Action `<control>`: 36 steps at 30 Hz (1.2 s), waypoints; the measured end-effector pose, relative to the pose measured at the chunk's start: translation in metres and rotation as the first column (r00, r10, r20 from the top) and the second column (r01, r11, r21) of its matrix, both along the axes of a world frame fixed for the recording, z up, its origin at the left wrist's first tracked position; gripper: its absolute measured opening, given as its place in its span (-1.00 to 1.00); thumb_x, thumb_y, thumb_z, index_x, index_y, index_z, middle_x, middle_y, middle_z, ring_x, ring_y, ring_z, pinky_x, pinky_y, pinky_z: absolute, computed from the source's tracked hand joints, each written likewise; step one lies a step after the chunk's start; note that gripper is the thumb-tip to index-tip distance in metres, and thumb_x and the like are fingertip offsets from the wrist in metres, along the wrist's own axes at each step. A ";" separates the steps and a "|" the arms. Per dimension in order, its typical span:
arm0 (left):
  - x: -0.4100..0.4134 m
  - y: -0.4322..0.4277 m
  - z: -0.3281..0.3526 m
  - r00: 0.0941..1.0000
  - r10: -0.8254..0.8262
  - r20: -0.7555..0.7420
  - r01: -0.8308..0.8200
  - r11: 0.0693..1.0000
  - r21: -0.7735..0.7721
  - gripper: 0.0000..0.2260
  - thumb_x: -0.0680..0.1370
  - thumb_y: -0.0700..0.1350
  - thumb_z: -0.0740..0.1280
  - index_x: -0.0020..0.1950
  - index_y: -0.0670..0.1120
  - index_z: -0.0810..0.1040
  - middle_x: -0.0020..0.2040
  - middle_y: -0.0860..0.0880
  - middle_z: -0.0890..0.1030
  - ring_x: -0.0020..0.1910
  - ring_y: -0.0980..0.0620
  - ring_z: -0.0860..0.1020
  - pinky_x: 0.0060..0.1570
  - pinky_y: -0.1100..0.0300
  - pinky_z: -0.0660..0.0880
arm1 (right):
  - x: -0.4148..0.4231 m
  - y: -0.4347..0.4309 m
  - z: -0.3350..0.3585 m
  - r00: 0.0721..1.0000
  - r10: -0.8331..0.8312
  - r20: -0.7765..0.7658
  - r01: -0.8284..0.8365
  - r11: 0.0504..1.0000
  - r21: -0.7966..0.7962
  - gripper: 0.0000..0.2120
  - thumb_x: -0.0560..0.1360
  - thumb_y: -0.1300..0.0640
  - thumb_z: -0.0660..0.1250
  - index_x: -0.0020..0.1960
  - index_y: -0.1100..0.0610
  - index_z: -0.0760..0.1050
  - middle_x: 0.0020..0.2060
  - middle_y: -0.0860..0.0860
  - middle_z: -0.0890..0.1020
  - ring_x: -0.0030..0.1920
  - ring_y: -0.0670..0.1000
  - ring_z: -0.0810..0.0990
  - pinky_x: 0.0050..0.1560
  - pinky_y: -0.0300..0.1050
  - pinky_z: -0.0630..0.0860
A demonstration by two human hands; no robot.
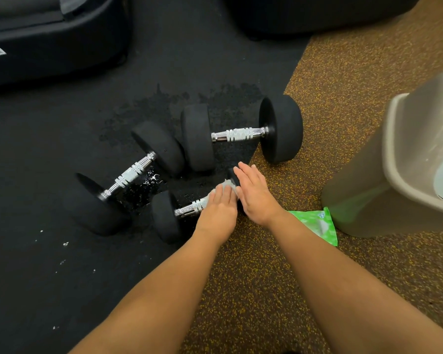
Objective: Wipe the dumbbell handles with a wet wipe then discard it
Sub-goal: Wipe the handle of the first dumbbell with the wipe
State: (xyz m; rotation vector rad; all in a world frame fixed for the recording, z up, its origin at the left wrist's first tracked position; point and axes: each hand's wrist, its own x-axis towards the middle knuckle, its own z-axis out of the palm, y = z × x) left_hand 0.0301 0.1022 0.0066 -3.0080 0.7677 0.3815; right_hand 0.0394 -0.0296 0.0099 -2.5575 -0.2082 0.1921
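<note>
Currently, items on floor, as seen from head cam:

1. Near dumbbell (pixel 165 215): black heads, chrome handle (pixel 191 208). Lies at an angle, straddling the edge where black mat (pixel 49 175) meets speckled floor (pixel 253 290). L head in full view; R head mostly hidden under the hand.
2. Wet wipe (pixel 225 185): white, bunched, on the R part of that handle, close to the R head. Only a bit pokes out past the fingertips.
3. Left hand (pixel 219 209): laid over the handle, fingers bent down over the wipe, holding it vs. the chrome. Thumb hidden.
4. Right hand (pixel 256 196): flat, fingers straight and together, resting on the R head of the near dumbbell. Holds nothing. Touches the left hand at the side.
5. Second dumbbell (pixel 129 176): bigger, on the mat to the L, tilted diagonally; its far head is just beside item 6.
6. Third dumbbell (pixel 238 135): behind the hands, approx. level across the view; L head on mat, R head on speckled floor.
7. Wet patch (pixel 152 178): shiny droplets on mat, btwn. second and near dumbbells.
8. Green wipe pack (pixel 317 223): on speckled floor, R of the right forearm, against the foot of item 9.
9. Beige bin (pixel 356 195): far R, open top, partly out of view.
10. Black equipment (pixel 49 34): top L, type can't be told.
</note>
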 end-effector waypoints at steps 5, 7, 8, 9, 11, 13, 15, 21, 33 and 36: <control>-0.010 0.016 -0.002 0.995 -0.095 -0.034 0.097 0.993 0.070 -0.53 0.64 -0.21 -0.05 0.53 -0.23 -0.09 0.55 -0.23 -0.09 0.53 -0.22 -0.13 0.51 -0.06 -0.12 | 0.001 0.000 -0.003 1.000 -0.012 -0.015 0.012 1.000 0.029 -0.53 0.65 0.10 0.00 0.53 0.14 0.02 0.54 0.04 0.03 0.53 0.10 -0.15 0.49 -0.11 -0.18; -0.013 0.021 -0.004 0.996 -0.079 -0.043 0.082 0.993 0.080 -0.53 0.64 -0.22 -0.06 0.53 -0.22 -0.10 0.55 -0.22 -0.12 0.53 -0.20 -0.17 0.51 -0.06 -0.12 | 0.000 0.000 -0.003 1.000 -0.011 -0.014 0.011 1.000 0.025 -0.53 0.65 0.10 0.00 0.53 0.13 0.02 0.54 0.03 0.02 0.53 0.10 -0.15 0.49 -0.12 -0.18; -0.013 0.023 -0.004 0.997 -0.062 -0.048 0.066 0.994 0.082 -0.53 0.64 -0.22 -0.05 0.53 -0.21 -0.11 0.55 -0.21 -0.14 0.53 -0.19 -0.18 0.51 -0.06 -0.12 | 0.000 0.000 -0.003 1.000 -0.012 -0.010 0.012 1.000 0.023 -0.53 0.65 0.10 0.00 0.53 0.14 0.02 0.54 0.03 0.02 0.53 0.10 -0.15 0.49 -0.11 -0.17; -0.013 0.024 -0.004 0.998 -0.037 -0.056 0.041 0.996 0.082 -0.53 0.64 -0.23 -0.05 0.53 -0.21 -0.12 0.55 -0.21 -0.14 0.53 -0.18 -0.18 0.51 -0.05 -0.11 | -0.001 0.000 -0.003 1.000 -0.014 -0.007 0.014 1.000 0.023 -0.52 0.65 0.10 0.00 0.53 0.14 0.02 0.54 0.03 0.02 0.53 0.10 -0.15 0.49 -0.11 -0.17; -0.011 0.021 -0.002 0.997 0.030 -0.068 -0.026 0.997 0.066 -0.53 0.64 -0.23 -0.05 0.53 -0.21 -0.11 0.55 -0.21 -0.13 0.53 -0.17 -0.16 0.51 -0.03 -0.11 | -0.001 0.000 -0.002 1.000 -0.015 -0.002 0.015 1.000 0.021 -0.53 0.65 0.10 0.01 0.53 0.14 0.02 0.54 0.04 0.03 0.53 0.11 -0.14 0.49 -0.10 -0.17; -0.008 0.014 0.000 0.993 0.097 -0.065 -0.096 0.995 0.024 -0.54 0.64 -0.23 -0.03 0.53 -0.22 -0.06 0.55 -0.22 -0.05 0.53 -0.18 -0.09 0.51 -0.02 -0.08 | 0.000 0.001 -0.002 1.000 -0.015 0.000 0.015 1.000 0.019 -0.53 0.65 0.12 0.02 0.53 0.15 0.03 0.53 0.05 0.04 0.53 0.12 -0.13 0.49 -0.09 -0.17; -0.004 0.007 0.002 0.991 0.124 -0.051 -0.124 0.992 -0.007 -0.55 0.63 -0.22 -0.01 0.52 -0.22 0.01 0.54 -0.23 0.02 0.52 -0.20 -0.03 0.51 -0.02 -0.03 | 0.001 0.001 -0.003 1.000 -0.015 -0.003 0.015 1.000 0.016 -0.52 0.65 0.12 0.02 0.53 0.15 0.03 0.53 0.06 0.04 0.53 0.12 -0.13 0.49 -0.09 -0.17; -0.005 0.001 0.001 0.999 -0.021 -0.048 0.023 0.999 0.045 -0.52 0.64 -0.19 0.00 0.54 -0.22 -0.04 0.54 -0.22 0.00 0.52 -0.23 -0.05 0.50 -0.06 -0.06 | 0.000 0.000 -0.004 1.000 -0.007 -0.001 0.007 1.000 0.001 -0.53 0.65 0.11 0.00 0.53 0.16 0.03 0.53 0.06 0.04 0.53 0.12 -0.13 0.49 -0.11 -0.20; -0.016 0.028 0.009 0.976 -0.194 -0.100 0.202 0.976 0.084 -0.60 0.63 -0.25 -0.01 0.48 -0.25 0.17 0.56 -0.15 -0.07 0.53 -0.19 -0.17 0.49 -0.01 -0.14 | -0.002 0.003 0.002 1.000 -0.019 -0.006 0.019 1.000 -0.006 -0.53 0.65 0.13 0.02 0.53 0.17 0.04 0.53 0.07 0.05 0.53 0.16 -0.12 0.50 -0.07 -0.15; -0.016 0.031 0.014 0.976 -0.182 -0.116 0.189 0.981 0.044 -0.65 0.63 -0.25 0.02 0.41 -0.24 0.30 0.56 -0.16 0.01 0.53 -0.16 -0.14 0.49 0.02 -0.13 | -0.003 0.004 0.005 1.000 -0.024 0.003 0.024 0.999 -0.046 -0.53 0.65 0.13 0.01 0.53 0.16 0.03 0.54 0.07 0.04 0.53 0.15 -0.11 0.50 -0.07 -0.16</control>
